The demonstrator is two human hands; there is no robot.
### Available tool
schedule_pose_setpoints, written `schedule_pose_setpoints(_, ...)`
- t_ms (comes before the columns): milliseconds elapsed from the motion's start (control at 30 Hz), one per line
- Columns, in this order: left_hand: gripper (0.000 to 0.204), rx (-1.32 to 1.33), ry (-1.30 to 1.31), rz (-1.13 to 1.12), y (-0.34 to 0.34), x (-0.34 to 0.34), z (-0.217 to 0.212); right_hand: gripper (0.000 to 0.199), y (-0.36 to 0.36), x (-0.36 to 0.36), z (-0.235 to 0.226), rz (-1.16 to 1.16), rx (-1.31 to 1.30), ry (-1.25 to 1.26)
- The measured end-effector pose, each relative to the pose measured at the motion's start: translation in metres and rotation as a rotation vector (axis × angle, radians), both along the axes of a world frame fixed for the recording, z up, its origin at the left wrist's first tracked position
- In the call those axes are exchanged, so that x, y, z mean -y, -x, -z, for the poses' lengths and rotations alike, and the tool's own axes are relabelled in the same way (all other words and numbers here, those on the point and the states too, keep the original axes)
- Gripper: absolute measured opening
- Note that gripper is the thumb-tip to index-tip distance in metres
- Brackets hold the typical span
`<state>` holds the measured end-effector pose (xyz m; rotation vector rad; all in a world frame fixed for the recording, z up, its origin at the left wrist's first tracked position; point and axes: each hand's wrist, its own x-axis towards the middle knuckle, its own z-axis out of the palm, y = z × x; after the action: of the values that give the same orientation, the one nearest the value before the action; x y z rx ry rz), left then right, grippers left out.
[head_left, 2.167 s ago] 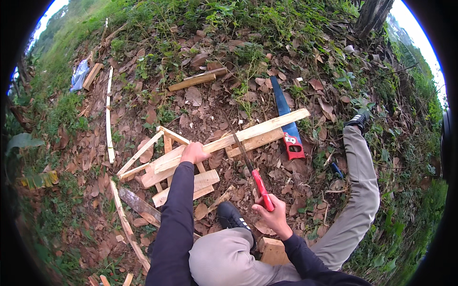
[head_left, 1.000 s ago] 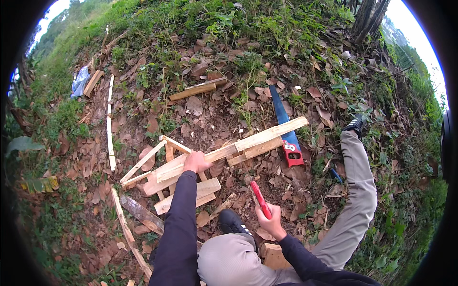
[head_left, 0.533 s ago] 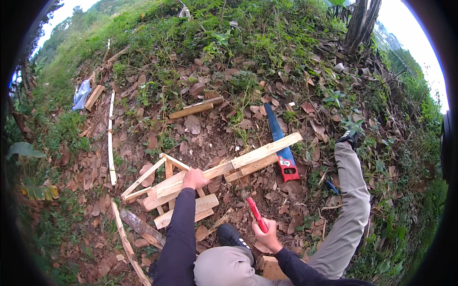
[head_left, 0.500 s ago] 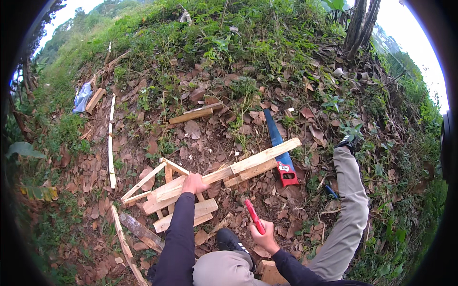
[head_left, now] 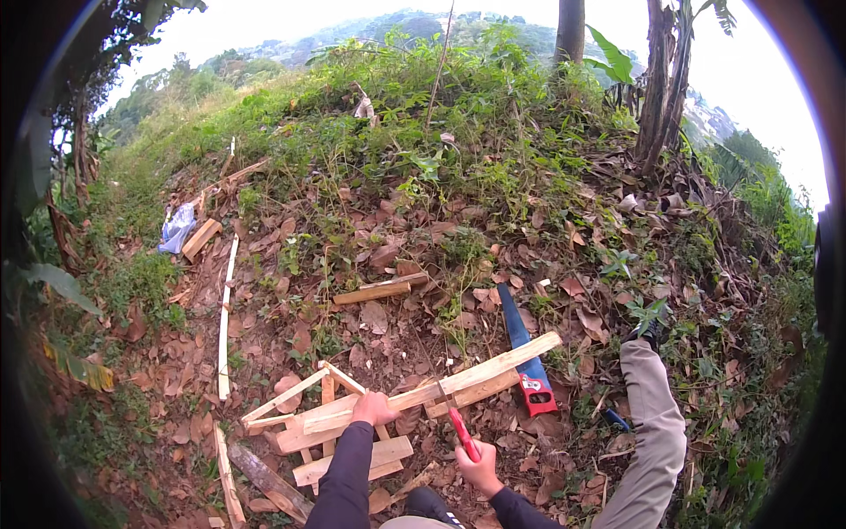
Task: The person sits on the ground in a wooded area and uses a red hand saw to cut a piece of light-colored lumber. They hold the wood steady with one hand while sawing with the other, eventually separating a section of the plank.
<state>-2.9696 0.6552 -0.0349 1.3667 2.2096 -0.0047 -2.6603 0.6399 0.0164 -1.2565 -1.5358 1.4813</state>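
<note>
A long pale wooden plank [head_left: 493,365] lies slantwise, its right end over a shorter wood block [head_left: 480,394]. My left hand [head_left: 374,409] is closed over its left part, pressing it against a small frame of nailed wood strips [head_left: 328,388]. In my right hand [head_left: 480,469] is the red handle [head_left: 464,435] of a saw. The saw's narrow blade, nearly edge-on, meets the plank right of my left hand; how deep it sits cannot be told. Beneath the plank's right end lies another saw [head_left: 520,331], blue-bladed with a red handle.
Dry leaves and weeds cover sloping ground. Wood offcuts [head_left: 381,289] and a long thin strip [head_left: 226,326] lie beyond and left. A blue plastic bag [head_left: 178,227] rests at far left. Near my outstretched right leg [head_left: 652,414] is a small blue object [head_left: 617,420]. Tree trunks [head_left: 663,88] stand behind.
The head view has tilted up, showing more hillside and sky. My right hand has brought the saw up from beside the plank so its blade meets the wood. My left hand stays on the plank.
</note>
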Motion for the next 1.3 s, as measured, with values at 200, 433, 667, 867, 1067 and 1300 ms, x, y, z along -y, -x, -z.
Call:
schedule_pose_setpoints(200, 0.061, 0.018, 0.082, 0.008, -0.001, -0.006, 0.008, 0.032, -0.06, 0.042, 0.013, -0.042, -0.06, 0.047)
schedule_pose_setpoints(433, 0.059, -0.023, 0.005, 0.034, 0.0, -0.005, 0.009, 0.035, 0.002, -0.019, 0.006, -0.029, -0.071, -0.043)
schedule_pose_setpoints(667, 0.058, -0.08, 0.013, 0.038, -0.003, 0.005, 0.006, 0.033, -0.085, 0.061, -0.012, -0.028, 0.055, 0.09)
schedule_pose_setpoints(867, 0.061, -0.039, 0.033, 0.039, 0.001, -0.008, 0.008, 0.031, 0.02, -0.034, 0.02, -0.025, -0.011, -0.089)
schedule_pose_setpoints(1067, 0.061, -0.098, -0.001, 0.065, -0.003, 0.006, 0.011, 0.02, -0.075, 0.067, -0.076, 0.009, -0.32, 0.039)
schedule_pose_setpoints(1300, 0.06, -0.055, 0.017, 0.037, 0.0, -0.013, 0.01, 0.03, 0.011, -0.03, 0.016, -0.024, -0.005, -0.061)
